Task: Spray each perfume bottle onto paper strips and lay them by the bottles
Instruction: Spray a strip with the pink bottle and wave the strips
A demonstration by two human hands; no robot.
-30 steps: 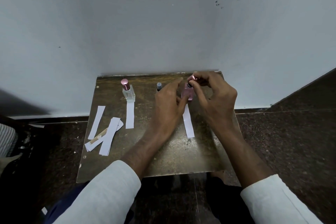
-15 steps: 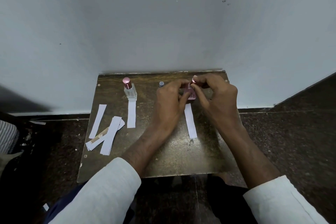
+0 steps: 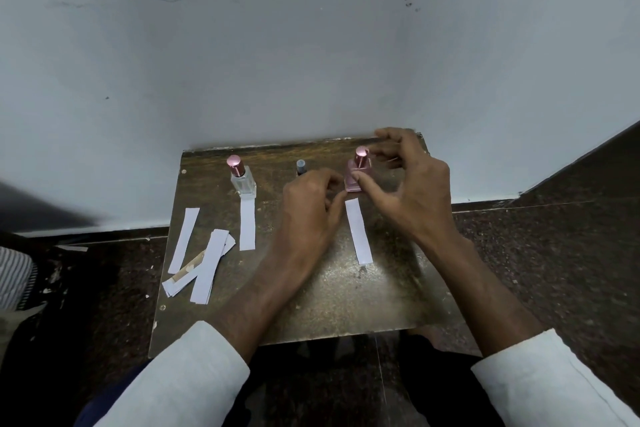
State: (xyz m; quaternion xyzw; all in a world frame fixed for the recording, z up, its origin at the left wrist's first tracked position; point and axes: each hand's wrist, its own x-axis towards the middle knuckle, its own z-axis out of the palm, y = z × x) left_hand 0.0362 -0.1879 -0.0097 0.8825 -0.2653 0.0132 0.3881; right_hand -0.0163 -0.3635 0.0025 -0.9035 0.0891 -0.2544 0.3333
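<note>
Head view: we are easing right hand (image 3: 408,184) off pink bottle (image 3: 356,173), cap back on, grip now loose, thumb maybe touching. Left hand (image 3: 311,204) curling empty beside it. Strip (image 3: 358,230) lying below bottle on worktop (image 3: 346,295). Middle bottle (image 3: 301,166) probably waiting.

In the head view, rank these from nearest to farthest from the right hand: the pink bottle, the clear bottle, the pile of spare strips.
1. Pink bottle: at the right hand's thumb tip, at the back right of the table.
2. Clear bottle: back left, beyond the left hand.
3. Pile of spare strips: front left, farthest.
</note>
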